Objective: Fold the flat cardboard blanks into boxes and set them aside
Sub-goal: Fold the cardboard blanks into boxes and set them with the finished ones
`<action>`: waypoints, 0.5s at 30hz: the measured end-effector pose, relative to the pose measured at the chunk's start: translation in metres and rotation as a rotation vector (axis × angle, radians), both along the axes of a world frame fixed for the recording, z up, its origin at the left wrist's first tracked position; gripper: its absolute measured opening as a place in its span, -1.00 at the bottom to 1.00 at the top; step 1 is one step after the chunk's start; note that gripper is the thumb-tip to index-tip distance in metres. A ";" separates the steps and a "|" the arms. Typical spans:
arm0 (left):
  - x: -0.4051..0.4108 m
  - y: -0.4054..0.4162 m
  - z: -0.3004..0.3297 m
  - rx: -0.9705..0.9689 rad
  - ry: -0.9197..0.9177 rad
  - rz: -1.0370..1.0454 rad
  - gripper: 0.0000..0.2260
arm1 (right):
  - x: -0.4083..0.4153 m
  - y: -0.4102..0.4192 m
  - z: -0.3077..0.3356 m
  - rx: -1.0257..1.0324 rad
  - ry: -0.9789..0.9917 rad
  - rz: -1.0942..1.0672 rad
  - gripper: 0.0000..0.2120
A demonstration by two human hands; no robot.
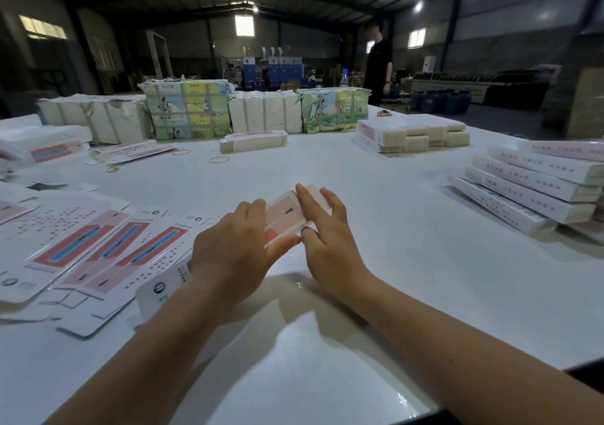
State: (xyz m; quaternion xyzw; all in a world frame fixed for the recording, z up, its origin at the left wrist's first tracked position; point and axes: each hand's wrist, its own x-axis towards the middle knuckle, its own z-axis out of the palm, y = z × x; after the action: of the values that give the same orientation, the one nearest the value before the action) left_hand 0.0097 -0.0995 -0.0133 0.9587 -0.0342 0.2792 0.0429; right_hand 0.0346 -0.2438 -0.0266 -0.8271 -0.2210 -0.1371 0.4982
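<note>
Two bare forearms are seen reaching in from the lower edge of the view, uncovered as far as they can be followed; no sleeve is shown on either. The left hand and the right hand are both ungloved. A thin pale band is seen round a finger of the right hand; whether it is a ring or a rubber band cannot be told. Short, unpainted fingernails are shown.
</note>
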 end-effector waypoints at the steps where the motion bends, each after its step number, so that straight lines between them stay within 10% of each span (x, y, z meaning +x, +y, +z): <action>1: 0.000 0.001 0.000 -0.008 -0.002 -0.001 -0.23 | 0.000 -0.001 0.002 0.056 0.011 0.024 -0.47; 7: -0.001 -0.002 0.002 0.001 -0.021 0.012 -0.22 | 0.014 -0.009 0.008 0.707 0.436 0.145 -0.07; 15: -0.001 -0.006 -0.002 0.068 0.018 -0.009 -0.25 | 0.012 -0.006 0.002 0.618 0.294 0.116 -0.78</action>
State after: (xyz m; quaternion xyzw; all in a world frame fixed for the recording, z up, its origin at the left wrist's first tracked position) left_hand 0.0091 -0.1057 -0.0158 0.9618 -0.0475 0.2692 0.0120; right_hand 0.0466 -0.2493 -0.0249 -0.6343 -0.1415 -0.0486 0.7585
